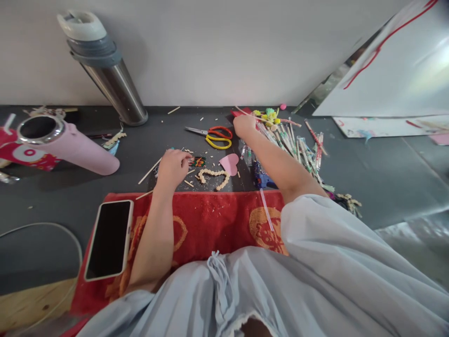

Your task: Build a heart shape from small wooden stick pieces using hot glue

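My left hand (173,167) rests on the dark floor, its fingers curled over small wooden stick bits beside a small dark patterned card (197,162). Just right of it lie a heart outline of pale pieces (213,176) and a pink paper heart (229,164). My right hand (244,125) reaches far forward to a pile of rolled paper sticks and pom-poms (291,140), fingers closed at the pile's near end; what it holds is hidden. Red and yellow scissors (214,135) lie between the hands.
A phone (110,238) lies face up on a red cloth (210,220). A steel flask (105,65) stands at the wall, a pink bottle (66,145) lies on its side at left. A blue glue gun (264,180) sits under my right arm. White board (393,70) leans at right.
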The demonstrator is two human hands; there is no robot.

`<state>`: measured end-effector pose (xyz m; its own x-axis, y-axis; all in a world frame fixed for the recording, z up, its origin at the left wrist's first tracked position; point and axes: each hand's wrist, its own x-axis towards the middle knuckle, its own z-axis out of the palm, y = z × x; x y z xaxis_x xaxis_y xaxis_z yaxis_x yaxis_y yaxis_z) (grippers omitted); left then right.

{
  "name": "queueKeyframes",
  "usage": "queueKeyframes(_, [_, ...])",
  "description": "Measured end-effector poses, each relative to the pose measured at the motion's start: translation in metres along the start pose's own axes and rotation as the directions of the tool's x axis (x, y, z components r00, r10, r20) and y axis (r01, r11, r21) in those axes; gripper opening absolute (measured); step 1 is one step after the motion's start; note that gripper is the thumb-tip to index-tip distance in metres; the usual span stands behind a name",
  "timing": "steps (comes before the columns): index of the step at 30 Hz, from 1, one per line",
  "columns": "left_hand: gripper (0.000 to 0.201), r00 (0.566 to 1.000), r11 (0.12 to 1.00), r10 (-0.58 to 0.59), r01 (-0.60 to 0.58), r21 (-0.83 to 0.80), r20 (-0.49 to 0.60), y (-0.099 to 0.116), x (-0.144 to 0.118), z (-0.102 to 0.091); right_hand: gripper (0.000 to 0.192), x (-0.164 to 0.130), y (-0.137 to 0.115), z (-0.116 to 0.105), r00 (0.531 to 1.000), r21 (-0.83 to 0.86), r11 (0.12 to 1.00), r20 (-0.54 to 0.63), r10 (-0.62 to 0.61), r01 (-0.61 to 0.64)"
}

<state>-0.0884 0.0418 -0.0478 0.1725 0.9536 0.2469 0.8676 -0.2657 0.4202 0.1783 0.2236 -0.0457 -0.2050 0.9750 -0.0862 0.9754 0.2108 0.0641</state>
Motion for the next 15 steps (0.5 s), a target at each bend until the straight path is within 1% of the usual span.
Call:
queueKeyframes(3, [0.033, 1.000, 1.000, 0.009, -0.009, 0.001, -0.011, -0.002, 0.000, 0.002, 0.036, -0.003, -0.001, -0.001, 0.997, -0.067, 0.995, -0.008, 0.077, -0.077])
queueKeyframes(7, [0.033, 1.000, 1.000, -0.017, 0.017, -0.002, -0.007, -0.002, 0.000, 0.001, 0.035, -0.011, -0.002, -0.008, 0.997, -0.117, 0.990, -0.011, 0.075, -0.076])
queueKeyframes(11, [0.033, 0.994, 0.994, -0.110, 0.110, 0.004, -0.028, -0.002, 0.000, -0.003, 0.035, -0.031, -0.010, -0.027, 0.997, -0.107, 0.992, -0.025, 0.066, -0.069])
queueKeyframes(13, [0.033, 0.984, 0.985, -0.172, 0.172, -0.018, -0.047, -0.002, -0.001, -0.006, 0.034, -0.047, -0.016, -0.039, 0.997, -0.086, 0.994, -0.041, 0.064, -0.067])
queueKeyframes(15, [0.032, 0.971, 0.972, -0.230, 0.227, -0.053, -0.062, -0.003, -0.001, -0.008, 0.033, -0.067, -0.023, -0.050, 0.998, -0.047, 0.997, -0.030, 0.058, -0.060])
